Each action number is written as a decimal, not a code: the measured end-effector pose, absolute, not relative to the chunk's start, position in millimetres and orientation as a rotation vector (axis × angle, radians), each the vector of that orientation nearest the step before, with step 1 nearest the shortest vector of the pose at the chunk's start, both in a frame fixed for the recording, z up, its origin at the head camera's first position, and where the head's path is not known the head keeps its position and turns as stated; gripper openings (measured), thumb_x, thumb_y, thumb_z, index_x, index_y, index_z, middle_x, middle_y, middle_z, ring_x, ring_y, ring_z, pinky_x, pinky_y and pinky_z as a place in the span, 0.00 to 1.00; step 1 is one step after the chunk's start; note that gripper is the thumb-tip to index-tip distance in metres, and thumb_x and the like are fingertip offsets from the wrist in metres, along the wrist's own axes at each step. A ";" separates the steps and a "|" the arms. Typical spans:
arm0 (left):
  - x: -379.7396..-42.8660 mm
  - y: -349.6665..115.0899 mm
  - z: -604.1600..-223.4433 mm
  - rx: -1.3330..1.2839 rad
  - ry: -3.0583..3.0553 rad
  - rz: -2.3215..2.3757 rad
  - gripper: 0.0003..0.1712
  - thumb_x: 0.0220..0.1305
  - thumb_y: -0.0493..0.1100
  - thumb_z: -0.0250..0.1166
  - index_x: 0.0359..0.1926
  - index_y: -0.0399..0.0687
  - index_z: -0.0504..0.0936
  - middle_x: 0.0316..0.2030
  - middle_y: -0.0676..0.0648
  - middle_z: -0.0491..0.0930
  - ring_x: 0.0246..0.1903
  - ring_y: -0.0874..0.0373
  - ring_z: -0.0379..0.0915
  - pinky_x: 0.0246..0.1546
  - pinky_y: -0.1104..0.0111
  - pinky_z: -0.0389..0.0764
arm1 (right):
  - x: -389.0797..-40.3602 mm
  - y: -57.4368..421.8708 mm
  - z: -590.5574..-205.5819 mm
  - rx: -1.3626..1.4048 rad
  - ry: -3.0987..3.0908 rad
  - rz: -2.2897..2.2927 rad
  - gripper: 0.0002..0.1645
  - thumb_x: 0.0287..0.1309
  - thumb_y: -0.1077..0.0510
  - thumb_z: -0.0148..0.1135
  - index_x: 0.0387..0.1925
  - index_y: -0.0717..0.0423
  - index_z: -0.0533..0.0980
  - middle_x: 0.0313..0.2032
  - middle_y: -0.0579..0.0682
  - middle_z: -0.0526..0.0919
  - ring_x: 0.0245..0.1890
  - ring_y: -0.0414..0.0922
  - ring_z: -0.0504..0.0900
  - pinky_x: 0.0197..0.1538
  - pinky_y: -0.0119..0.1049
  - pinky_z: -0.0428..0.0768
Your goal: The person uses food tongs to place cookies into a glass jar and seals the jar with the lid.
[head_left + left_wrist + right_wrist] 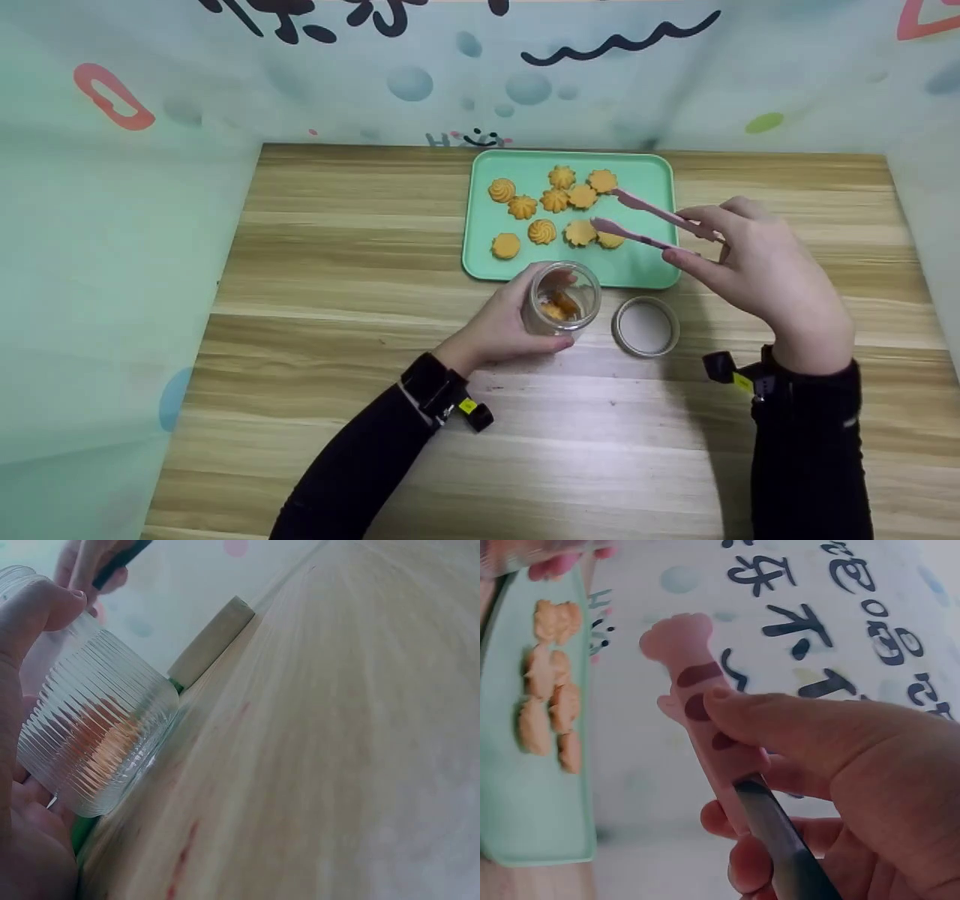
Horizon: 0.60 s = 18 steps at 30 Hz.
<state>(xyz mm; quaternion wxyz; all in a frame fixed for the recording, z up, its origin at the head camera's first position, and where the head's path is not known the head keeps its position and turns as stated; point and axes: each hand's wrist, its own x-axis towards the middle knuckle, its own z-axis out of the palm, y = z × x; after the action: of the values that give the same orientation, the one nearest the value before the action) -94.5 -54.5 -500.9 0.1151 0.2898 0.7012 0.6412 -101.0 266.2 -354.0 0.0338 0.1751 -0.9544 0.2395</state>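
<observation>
My left hand (491, 326) grips a ribbed clear glass jar (112, 716), its mouth uncovered, standing upright in front of the tray. A few golden cookies (559, 306) lie at the jar's bottom. In my right hand (784, 266), thumb and fingers hold pink tongs (661, 213) with paw-shaped tips and a metal band. Their two arms are spread apart over the right part of a mint-green tray (645, 174), with nothing between the tips. On this tray lie several fluted cookies (541, 232); one tong tip overlaps the cookie at the upper right.
A round jar lid (645, 328) lies on the wooden table (337, 262), right of the jar and just below the tray. Behind the table hangs a printed pale backdrop (300, 97), which also lines the left and right sides.
</observation>
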 end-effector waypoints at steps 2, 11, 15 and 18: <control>-94.4 -54.5 -500.5 0.831 2.058 1.872 0.56 0.52 0.45 0.89 0.78 0.54 0.69 0.69 0.46 0.80 0.70 0.56 0.74 0.78 0.60 0.69 | -105.1 266.5 -358.2 0.501 -2.976 0.738 0.27 0.69 0.49 0.77 0.63 0.58 0.84 0.48 0.62 0.84 0.40 0.58 0.82 0.40 0.53 0.79; -94.3 -54.3 -500.1 0.820 2.064 1.872 0.56 0.51 0.47 0.89 0.78 0.55 0.69 0.69 0.50 0.80 0.70 0.57 0.74 0.78 0.60 0.69 | -114.1 259.4 -372.8 0.349 -3.140 0.708 0.34 0.70 0.43 0.75 0.65 0.63 0.82 0.50 0.66 0.83 0.48 0.64 0.81 0.48 0.63 0.81; -94.2 -54.3 -499.3 0.821 2.063 1.872 0.55 0.52 0.47 0.89 0.78 0.55 0.69 0.69 0.51 0.80 0.70 0.58 0.74 0.78 0.60 0.69 | -117.4 257.0 -379.1 0.331 -3.169 0.685 0.34 0.69 0.43 0.75 0.63 0.64 0.82 0.48 0.66 0.83 0.47 0.63 0.81 0.46 0.63 0.80; -94.5 -53.8 -499.2 0.826 2.063 1.868 0.55 0.52 0.47 0.89 0.78 0.56 0.69 0.69 0.49 0.79 0.70 0.58 0.74 0.78 0.60 0.69 | -119.0 256.4 -382.7 0.321 -3.179 0.672 0.33 0.69 0.43 0.75 0.62 0.64 0.82 0.47 0.66 0.83 0.45 0.63 0.81 0.44 0.63 0.80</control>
<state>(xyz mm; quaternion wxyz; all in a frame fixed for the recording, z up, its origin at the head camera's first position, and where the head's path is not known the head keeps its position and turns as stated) -94.5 -53.8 -499.2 0.1190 0.2824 0.7055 0.6390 -119.0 256.4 -382.7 -0.0614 0.0981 -0.9718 0.2054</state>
